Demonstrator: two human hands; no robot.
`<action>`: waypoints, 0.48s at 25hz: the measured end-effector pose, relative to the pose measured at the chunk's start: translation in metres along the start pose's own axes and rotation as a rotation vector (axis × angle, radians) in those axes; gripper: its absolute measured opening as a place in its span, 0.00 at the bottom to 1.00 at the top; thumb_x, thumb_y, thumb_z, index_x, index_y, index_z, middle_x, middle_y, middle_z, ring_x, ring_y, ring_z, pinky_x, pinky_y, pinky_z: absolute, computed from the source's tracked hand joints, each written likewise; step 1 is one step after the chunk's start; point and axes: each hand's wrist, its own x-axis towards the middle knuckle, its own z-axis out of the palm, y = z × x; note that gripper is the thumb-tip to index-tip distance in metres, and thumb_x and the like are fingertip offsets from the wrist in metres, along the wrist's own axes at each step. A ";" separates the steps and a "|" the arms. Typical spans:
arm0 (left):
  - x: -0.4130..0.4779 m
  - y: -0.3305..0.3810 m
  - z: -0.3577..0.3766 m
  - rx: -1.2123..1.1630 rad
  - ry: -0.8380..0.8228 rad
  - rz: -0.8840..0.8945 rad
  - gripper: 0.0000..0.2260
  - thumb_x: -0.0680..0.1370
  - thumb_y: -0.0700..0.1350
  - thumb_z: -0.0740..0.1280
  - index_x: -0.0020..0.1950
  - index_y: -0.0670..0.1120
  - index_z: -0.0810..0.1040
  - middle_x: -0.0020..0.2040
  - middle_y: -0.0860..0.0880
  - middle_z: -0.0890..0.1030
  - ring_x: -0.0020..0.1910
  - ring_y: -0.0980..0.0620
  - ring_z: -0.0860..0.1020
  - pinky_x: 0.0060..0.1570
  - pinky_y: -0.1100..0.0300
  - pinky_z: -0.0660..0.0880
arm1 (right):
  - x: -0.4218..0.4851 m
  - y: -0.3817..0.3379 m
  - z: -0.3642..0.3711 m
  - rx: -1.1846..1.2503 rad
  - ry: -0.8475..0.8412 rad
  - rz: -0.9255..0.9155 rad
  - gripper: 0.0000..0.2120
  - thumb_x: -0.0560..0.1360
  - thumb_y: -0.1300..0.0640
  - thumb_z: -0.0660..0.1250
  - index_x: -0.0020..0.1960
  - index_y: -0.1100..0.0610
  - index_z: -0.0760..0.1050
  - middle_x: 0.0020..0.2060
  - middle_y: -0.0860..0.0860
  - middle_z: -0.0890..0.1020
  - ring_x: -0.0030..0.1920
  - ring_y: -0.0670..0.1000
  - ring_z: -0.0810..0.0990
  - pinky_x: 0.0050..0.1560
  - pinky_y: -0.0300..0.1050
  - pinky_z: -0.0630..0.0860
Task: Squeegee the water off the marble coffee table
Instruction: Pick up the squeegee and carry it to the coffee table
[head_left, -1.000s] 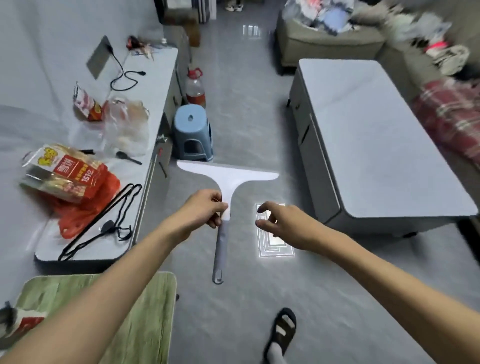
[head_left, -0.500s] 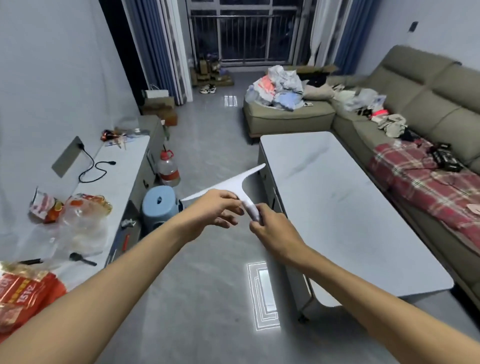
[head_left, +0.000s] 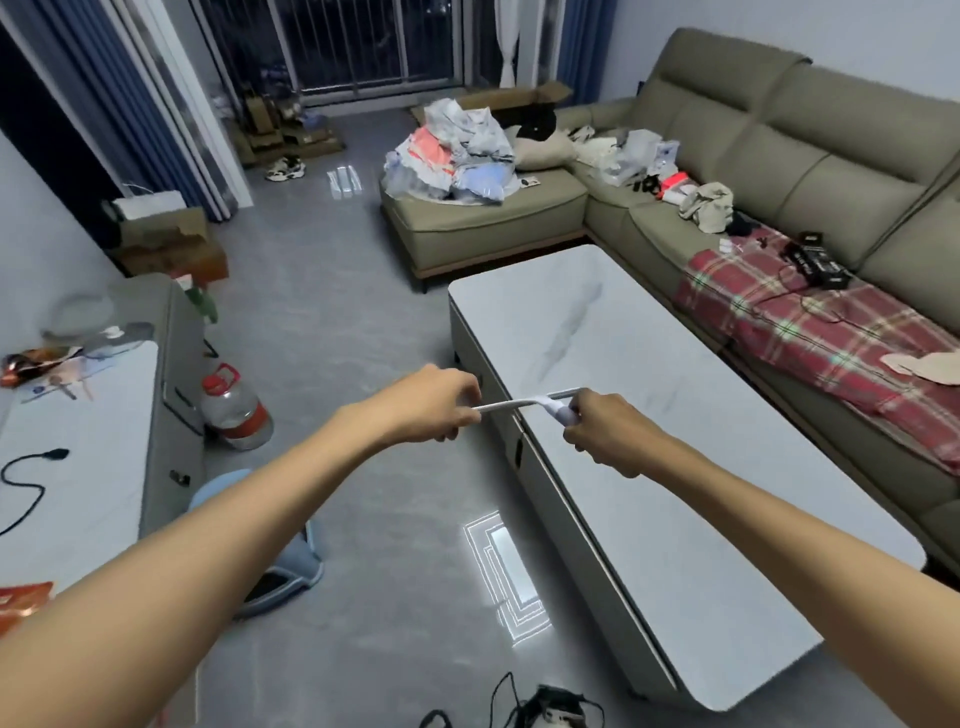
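Note:
A white squeegee (head_left: 524, 402) is held between both hands, seen edge-on as a thin pale bar above the left edge of the marble coffee table (head_left: 623, 415). My left hand (head_left: 434, 410) grips the left end of its blade. My right hand (head_left: 605, 434) grips the handle just below the head, with the rest of the handle hidden in the fist. The long white marble top with grey veins stretches from mid-frame to the lower right. I cannot make out water on it.
A green sofa (head_left: 779, 171) with a red plaid blanket (head_left: 810, 322) runs along the table's far side. A laundry pile (head_left: 457, 156) sits on the chaise. To the left stand a white cabinet (head_left: 78, 467), a water jug (head_left: 234, 410) and a blue stool (head_left: 275, 566). Black cables (head_left: 524, 712) lie on the floor.
The view lifted from the floor to the room and table. My right hand took the squeegee's handle, my left shifted to the blade's end, and the blade turned edge-on over the table's edge.

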 end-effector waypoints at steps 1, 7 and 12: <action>0.024 -0.008 -0.011 -0.003 -0.014 0.026 0.09 0.75 0.51 0.65 0.54 0.51 0.77 0.39 0.51 0.83 0.37 0.51 0.82 0.37 0.58 0.78 | 0.020 -0.003 -0.009 -0.016 -0.006 0.021 0.12 0.77 0.49 0.59 0.51 0.58 0.71 0.43 0.55 0.79 0.33 0.57 0.75 0.24 0.41 0.67; 0.225 -0.063 -0.048 0.112 -0.129 0.084 0.08 0.73 0.56 0.64 0.50 0.56 0.76 0.50 0.49 0.81 0.46 0.47 0.78 0.48 0.53 0.76 | 0.203 0.021 -0.039 0.043 -0.024 0.159 0.13 0.78 0.50 0.58 0.49 0.59 0.74 0.43 0.59 0.81 0.32 0.57 0.77 0.27 0.43 0.68; 0.390 -0.077 -0.103 0.186 -0.173 0.049 0.08 0.74 0.49 0.63 0.35 0.52 0.69 0.39 0.50 0.76 0.44 0.45 0.76 0.37 0.56 0.67 | 0.367 0.030 -0.084 0.193 -0.069 0.221 0.14 0.78 0.51 0.57 0.46 0.60 0.74 0.40 0.57 0.80 0.30 0.56 0.73 0.25 0.41 0.66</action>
